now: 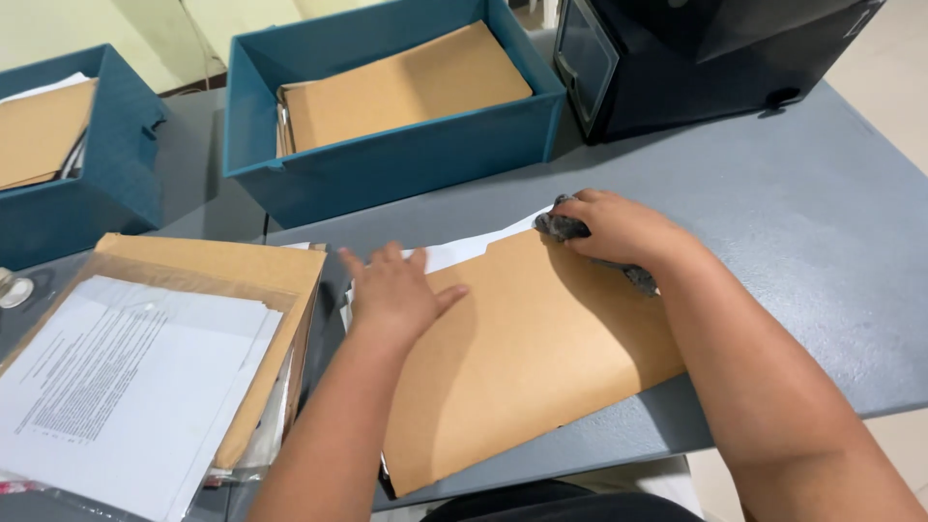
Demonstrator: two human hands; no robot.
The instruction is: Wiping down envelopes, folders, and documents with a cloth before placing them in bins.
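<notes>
Closest to me, a brown folder (527,362) lies flat on the grey surface (822,242), white paper poking out beneath its far edge. I see my left hand (396,290) pressing it, fingers spread flat. My right hand (619,230) has its fingers clamped on a dark cloth (564,227) at the folder's far corner.

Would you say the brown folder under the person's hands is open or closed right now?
Closed. The brown folder lies flat on the grey table, its cover down over white sheets that show only along its top edge.
</notes>
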